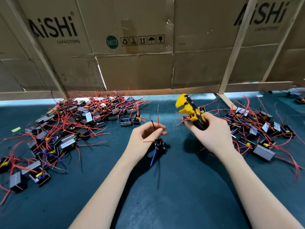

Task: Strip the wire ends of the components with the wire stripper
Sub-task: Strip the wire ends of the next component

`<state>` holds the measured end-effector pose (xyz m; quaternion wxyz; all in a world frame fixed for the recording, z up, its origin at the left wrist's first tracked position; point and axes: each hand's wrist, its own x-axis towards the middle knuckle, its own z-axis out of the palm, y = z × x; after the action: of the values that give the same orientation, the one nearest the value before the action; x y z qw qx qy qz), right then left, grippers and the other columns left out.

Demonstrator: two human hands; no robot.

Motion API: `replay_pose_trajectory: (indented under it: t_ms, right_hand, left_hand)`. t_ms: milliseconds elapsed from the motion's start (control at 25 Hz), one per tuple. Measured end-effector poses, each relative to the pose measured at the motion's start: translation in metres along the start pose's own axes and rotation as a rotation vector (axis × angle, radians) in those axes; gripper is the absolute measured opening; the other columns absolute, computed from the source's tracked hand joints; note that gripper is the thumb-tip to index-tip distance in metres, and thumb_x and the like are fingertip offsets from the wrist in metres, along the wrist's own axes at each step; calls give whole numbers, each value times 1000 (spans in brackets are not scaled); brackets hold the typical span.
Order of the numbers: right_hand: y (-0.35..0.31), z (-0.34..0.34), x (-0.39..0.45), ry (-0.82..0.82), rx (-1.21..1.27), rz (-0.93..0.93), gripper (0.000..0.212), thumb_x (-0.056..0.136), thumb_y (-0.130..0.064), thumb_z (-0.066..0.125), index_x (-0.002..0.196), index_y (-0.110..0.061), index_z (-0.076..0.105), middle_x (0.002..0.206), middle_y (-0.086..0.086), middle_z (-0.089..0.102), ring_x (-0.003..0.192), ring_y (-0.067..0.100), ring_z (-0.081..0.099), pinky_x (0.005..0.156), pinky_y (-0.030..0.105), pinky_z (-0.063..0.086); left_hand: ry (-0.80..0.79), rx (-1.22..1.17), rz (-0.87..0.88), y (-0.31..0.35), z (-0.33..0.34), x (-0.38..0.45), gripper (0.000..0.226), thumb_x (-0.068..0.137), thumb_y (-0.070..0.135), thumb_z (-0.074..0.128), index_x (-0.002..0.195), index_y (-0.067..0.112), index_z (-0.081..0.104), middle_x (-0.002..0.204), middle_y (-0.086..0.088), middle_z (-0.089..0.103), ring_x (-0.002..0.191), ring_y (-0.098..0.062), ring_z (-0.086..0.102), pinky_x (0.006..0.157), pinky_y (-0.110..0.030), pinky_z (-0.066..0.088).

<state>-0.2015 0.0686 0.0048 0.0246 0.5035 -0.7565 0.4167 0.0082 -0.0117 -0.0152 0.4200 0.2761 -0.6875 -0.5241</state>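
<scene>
Left hand (145, 138) curled, fingers pinching red wire (158, 120) and black wire (152, 124) of small black component (159, 146), held just above dark surface (99, 187). Right hand (210, 133) clenched around wire stripper (189, 109) handles, yellow head up, apart from wire ends. Component piles (74, 123) left and right.

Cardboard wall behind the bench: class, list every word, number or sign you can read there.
"AiSHi CAPACITORS", on the left cardboard panel.
"AiSHi", on the right cardboard panel; the blurred line beneath likely reads the same.
"RoHS 2.0", on the green round mark.
"5", in the row of handling symbols.
</scene>
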Motion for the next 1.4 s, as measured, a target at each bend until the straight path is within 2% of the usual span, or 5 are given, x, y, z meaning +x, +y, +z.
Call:
replay_pose_trajectory:
  t_ms: [120, 320, 440, 680, 1400]
  right_hand:
    - [5, 1, 3, 61, -356, -74, 50, 72, -69, 61, 81, -20, 59, 75, -1, 66, 82, 29, 63, 77, 39, 42]
    - [10, 9, 3, 97, -451, -69, 50, 73, -70, 57, 78, -20, 57, 78, 1, 65, 80, 30, 63, 75, 38, 37]
    - [11, 12, 1, 84, -532, -64, 52, 73, -70, 55, 81, -19, 58, 82, 1, 66, 84, 29, 63, 75, 38, 34]
    - [7, 14, -2, 63, -546, -176, 51, 73, -68, 60, 76, -17, 54, 76, 0, 62, 78, 29, 61, 73, 38, 30]
    - [0, 16, -6, -3, -599, -171, 50, 75, -70, 55, 73, -20, 55, 73, -3, 62, 75, 26, 62, 69, 36, 25]
  left_hand:
    - [23, -64, -16, -4, -2, 0, 8, 94, 5, 61, 95, 8, 68, 79, -4, 76, 75, -17, 73, 74, -19, 53]
    - [93, -126, -25, -3, -6, 0, 6, 93, 9, 64, 87, 10, 63, 71, -8, 73, 45, -13, 55, 52, -18, 47]
    - [27, -80, -5, -2, -5, -2, 11, 89, 18, 67, 79, 15, 72, 62, -3, 66, 46, -9, 40, 46, -15, 34]
    - [35, -67, -45, -6, -6, -1, 15, 90, 4, 65, 76, 2, 69, 49, -4, 52, 39, -5, 35, 42, -12, 28]
    - [46, 37, -84, -4, -3, -3, 13, 92, 6, 64, 79, 3, 64, 55, -12, 64, 29, -14, 34, 36, -14, 26]
